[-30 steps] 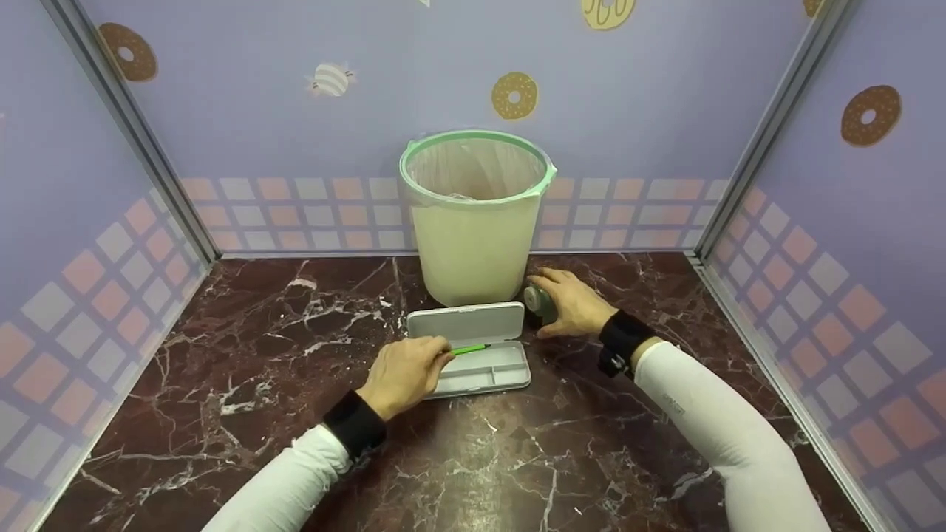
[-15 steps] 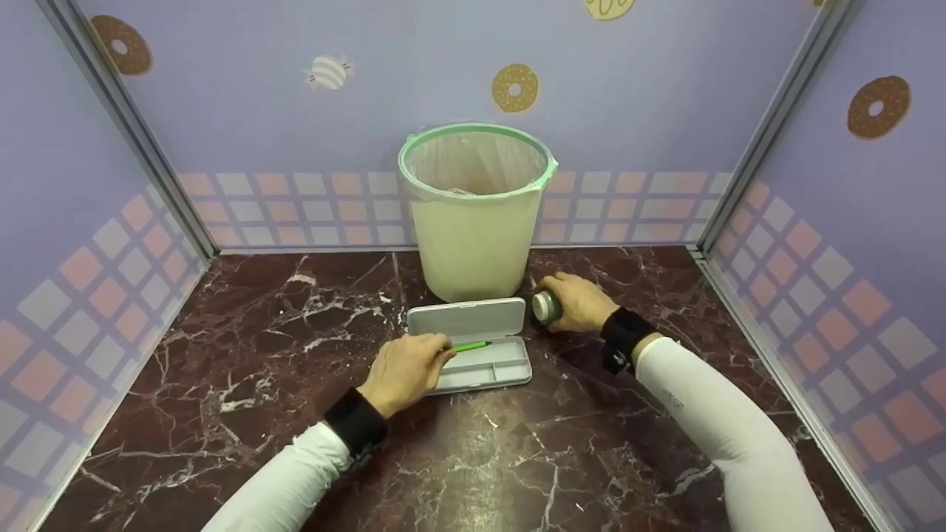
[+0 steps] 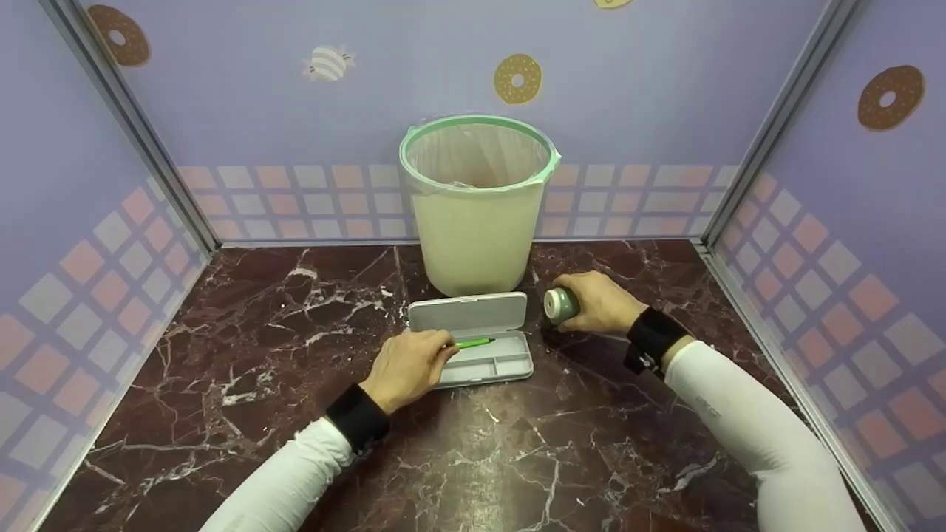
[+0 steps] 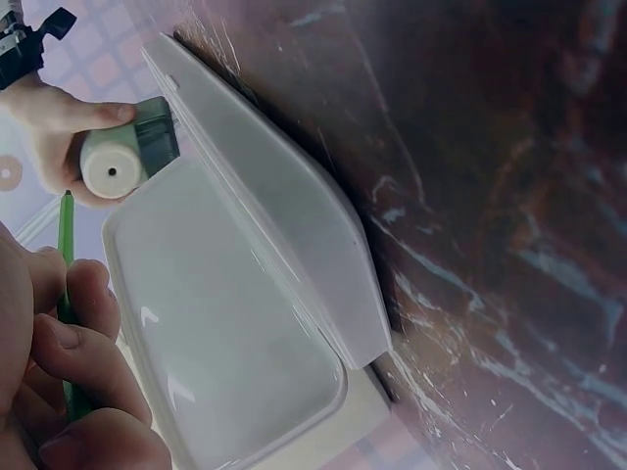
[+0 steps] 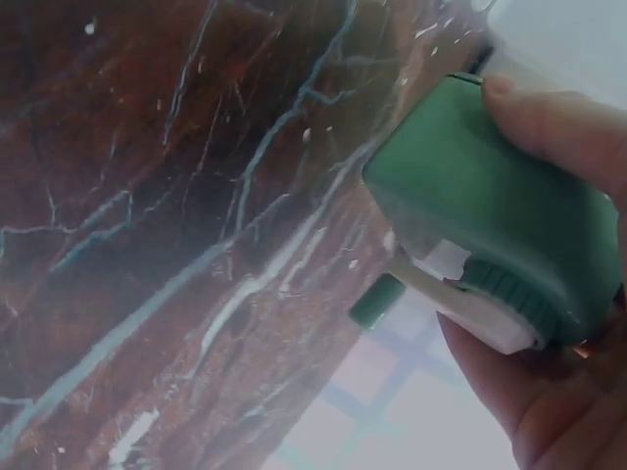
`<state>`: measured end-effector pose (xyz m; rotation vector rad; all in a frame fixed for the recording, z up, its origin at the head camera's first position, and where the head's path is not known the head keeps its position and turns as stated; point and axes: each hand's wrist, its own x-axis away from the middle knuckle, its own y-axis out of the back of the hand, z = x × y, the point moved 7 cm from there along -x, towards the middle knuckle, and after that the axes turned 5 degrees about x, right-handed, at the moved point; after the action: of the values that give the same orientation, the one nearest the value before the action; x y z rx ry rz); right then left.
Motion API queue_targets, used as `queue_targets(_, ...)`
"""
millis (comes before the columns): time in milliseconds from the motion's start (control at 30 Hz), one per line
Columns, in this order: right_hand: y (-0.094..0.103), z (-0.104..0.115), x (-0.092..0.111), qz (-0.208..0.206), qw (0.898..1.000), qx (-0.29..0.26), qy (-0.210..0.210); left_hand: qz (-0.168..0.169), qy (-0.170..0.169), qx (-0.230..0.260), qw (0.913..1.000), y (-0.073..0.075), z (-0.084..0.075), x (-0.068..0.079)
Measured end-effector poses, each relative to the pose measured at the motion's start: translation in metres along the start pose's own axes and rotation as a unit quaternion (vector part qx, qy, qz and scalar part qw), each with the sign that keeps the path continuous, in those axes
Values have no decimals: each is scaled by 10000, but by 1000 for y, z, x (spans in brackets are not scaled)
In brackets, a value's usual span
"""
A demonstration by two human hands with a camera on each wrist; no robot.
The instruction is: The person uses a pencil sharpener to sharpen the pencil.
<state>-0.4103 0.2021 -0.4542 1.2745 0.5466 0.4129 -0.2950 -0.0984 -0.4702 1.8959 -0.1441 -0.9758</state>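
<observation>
My left hand pinches a thin green pencil above an open pale grey pencil case. The dark tip points right, toward my other hand. In the left wrist view curled fingers wrap the pencil. To the right of the case, my right hand grips a green hand-crank pencil sharpener. Its cream front with a round hole faces left. The right wrist view shows the sharpener's green body, with thumb and fingers on opposite sides and a crank with a small green knob.
Behind the case stands a tall cream bin with a green rim and a clear liner. Dark red marbled tabletop lies all around, scattered with pale crumbs left of the case. Patterned walls close in the back and both sides.
My right hand has drawn the sharpener right, away from the bin and case, and turned its holed front more into view. My left hand keeps the pencil in nearly the same place.
</observation>
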Motion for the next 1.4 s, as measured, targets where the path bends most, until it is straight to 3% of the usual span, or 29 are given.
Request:
queue_targets(467, 16, 32, 24, -28, 9985, -87, 534, 25, -55, 82, 9999, -2, -3, 2)
queue_targets(967, -1, 51, 47, 553, 9966, -164, 585, 346, -120, 134, 9992, -9, -14, -1)
queue_targets(1400, -14, 56, 57, 739, 9957, -89, 560, 725, -307, 334, 9963, -25, -31, -7)
